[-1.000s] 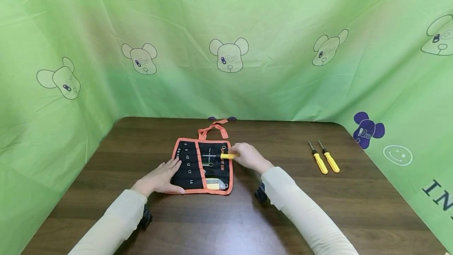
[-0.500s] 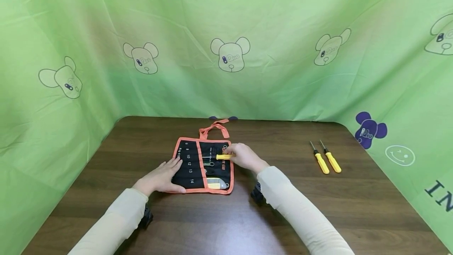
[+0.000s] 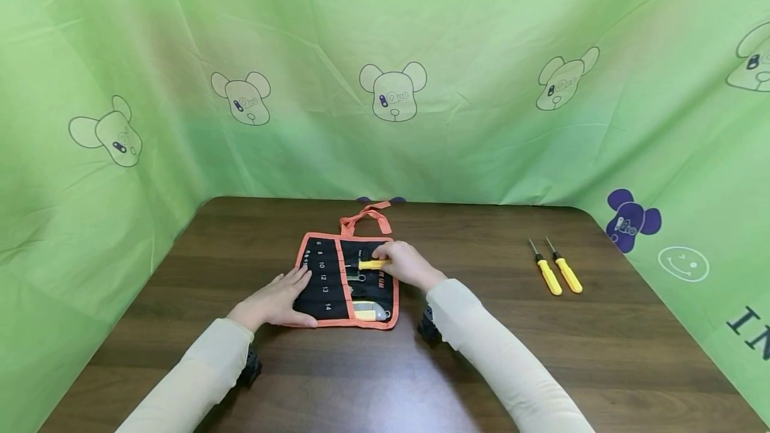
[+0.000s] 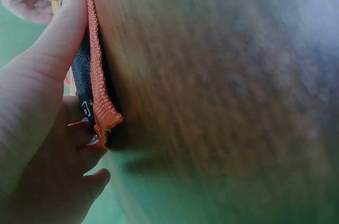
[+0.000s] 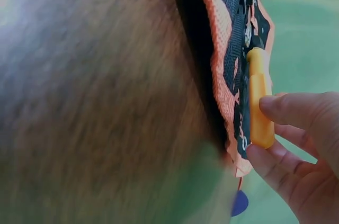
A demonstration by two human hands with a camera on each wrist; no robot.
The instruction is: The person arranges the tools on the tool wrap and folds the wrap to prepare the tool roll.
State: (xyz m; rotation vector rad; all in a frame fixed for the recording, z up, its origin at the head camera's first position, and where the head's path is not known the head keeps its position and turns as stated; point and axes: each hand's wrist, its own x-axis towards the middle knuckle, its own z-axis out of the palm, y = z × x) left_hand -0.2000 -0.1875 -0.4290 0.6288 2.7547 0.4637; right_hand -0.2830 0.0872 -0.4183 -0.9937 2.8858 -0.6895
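A black tool pouch with orange trim lies unrolled on the table, its pockets marked with numbers. My left hand rests on its left part, fingers spread. In the left wrist view the thumb lies along the pouch's orange edging. My right hand pinches the yellow handle of a screwdriver between thumb and fingers over the pouch's right half. Most of the shaft is inside a pocket behind the orange band. Lower in the pouch sits a utility knife, and a small ring-ended wrench shows above it.
Two yellow-handled screwdrivers, one left of the other, lie side by side on the right of the wooden table. Orange tie straps extend from the pouch's far edge. Green printed cloth hangs behind the table.
My right hand has moved left with the screwdriver, and its shaft has slid deeper into the pocket. The left hand has stayed on the pouch.
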